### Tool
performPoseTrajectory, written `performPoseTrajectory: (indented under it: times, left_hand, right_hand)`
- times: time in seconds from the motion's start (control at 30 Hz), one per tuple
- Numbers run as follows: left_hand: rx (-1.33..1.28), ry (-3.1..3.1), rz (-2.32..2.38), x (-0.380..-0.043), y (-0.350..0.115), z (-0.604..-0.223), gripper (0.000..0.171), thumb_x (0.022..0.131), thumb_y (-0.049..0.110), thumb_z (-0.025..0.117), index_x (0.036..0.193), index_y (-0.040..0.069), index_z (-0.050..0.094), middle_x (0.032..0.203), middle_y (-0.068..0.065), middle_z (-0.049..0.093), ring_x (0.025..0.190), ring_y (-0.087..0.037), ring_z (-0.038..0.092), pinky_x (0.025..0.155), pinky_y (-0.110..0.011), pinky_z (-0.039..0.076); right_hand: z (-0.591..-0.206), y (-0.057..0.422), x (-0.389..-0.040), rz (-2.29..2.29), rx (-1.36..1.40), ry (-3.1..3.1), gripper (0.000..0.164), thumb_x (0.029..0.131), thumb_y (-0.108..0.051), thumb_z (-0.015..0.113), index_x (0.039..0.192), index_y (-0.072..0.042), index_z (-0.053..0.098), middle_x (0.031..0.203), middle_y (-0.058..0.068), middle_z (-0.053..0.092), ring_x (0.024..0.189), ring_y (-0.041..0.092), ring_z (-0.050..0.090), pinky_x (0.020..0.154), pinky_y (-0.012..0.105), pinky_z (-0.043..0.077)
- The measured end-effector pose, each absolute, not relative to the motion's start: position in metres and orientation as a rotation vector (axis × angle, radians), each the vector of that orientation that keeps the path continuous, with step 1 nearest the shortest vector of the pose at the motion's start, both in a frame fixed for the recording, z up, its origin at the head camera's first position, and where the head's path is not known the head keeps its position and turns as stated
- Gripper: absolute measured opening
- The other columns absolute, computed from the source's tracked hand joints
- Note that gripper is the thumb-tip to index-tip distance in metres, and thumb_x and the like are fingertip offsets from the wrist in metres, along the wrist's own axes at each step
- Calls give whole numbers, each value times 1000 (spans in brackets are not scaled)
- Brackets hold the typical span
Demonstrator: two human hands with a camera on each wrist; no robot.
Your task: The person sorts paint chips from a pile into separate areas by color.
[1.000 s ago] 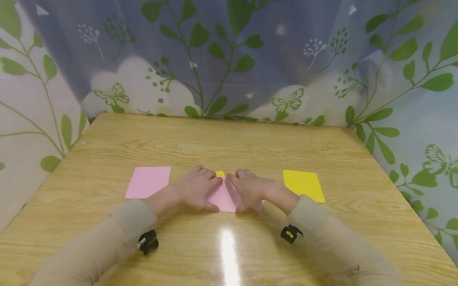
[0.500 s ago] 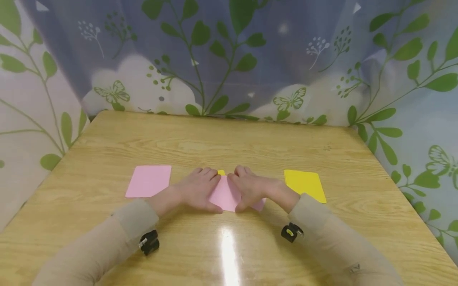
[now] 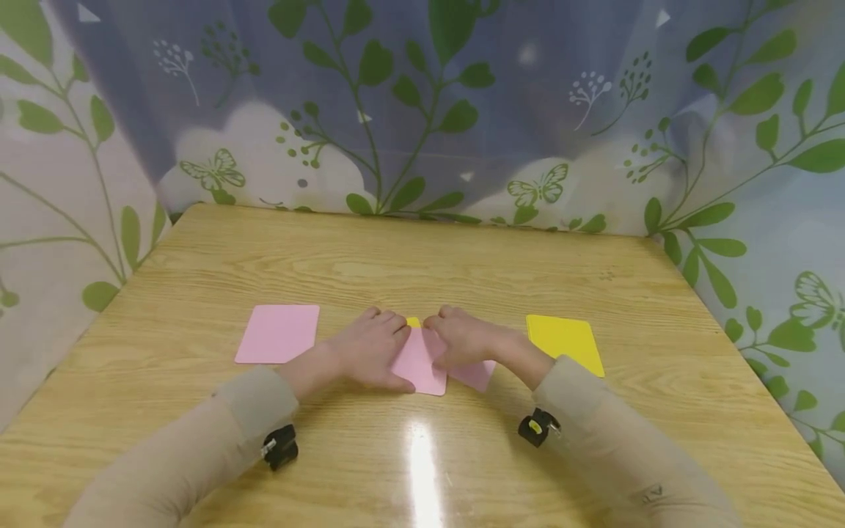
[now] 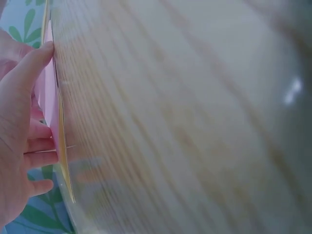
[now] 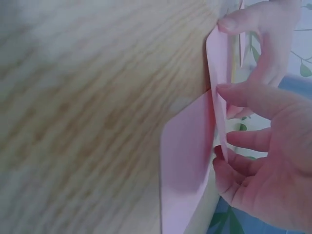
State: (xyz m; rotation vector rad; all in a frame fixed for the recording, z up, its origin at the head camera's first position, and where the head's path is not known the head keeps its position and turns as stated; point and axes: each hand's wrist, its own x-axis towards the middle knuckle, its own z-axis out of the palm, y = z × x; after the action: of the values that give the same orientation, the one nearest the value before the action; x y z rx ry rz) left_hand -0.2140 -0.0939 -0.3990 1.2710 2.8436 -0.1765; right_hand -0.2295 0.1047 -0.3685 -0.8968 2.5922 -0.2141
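A square pink card (image 3: 422, 370) lies mid-table under my two hands. My left hand (image 3: 372, 348) holds its left side, thumb at the near edge and fingers toward the far edge. In the left wrist view a yellow card (image 4: 66, 165) shows beneath that pink one. My right hand (image 3: 467, 337) pinches the pink card's right part; the right wrist view shows the thumb (image 5: 239, 95) on its face and fingertips around its far edge. A second pink card (image 5: 185, 165) juts out below, to the right. A yellow corner (image 3: 413, 322) peeks out between the hands.
A pink card stack (image 3: 277, 334) lies left of the hands, partly behind the left forearm. To the right lies a yellow card stack (image 3: 566, 343). The wooden table (image 3: 396, 257) ends against a leaf-patterned curtain (image 3: 330, 147). Light glares off the near tabletop.
My right thumb has left the near edge and moved up the pink card, uncovering its lower right corner and more of the second pink card. My left hand stays nearly in place.
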Motion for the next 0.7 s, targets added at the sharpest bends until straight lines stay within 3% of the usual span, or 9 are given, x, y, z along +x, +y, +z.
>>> performPoseTrajectory:
  times: [0.27,0.7]
  left_hand:
    - [1266,2838,-99,-210,-96,-402,103,72,79,43,136,-1,42,135,-13,43,123,-27,38,102,-49,28]
    - [1252,2886,-54,-210,-93,-401,105,70,79,47,141,2,34,137,-14,39,125,-30,35,102,-58,22]
  right_hand:
    - [-374,106,-228,-373,-856,2633,46,87,-9,61,131,-2,49,112,14,52,93,20,53,78,30,48]
    - [-374,112,-233,-545,-936,2733,30,87,7,48,115,3,59,107,17,59,98,28,56,82,37,47]
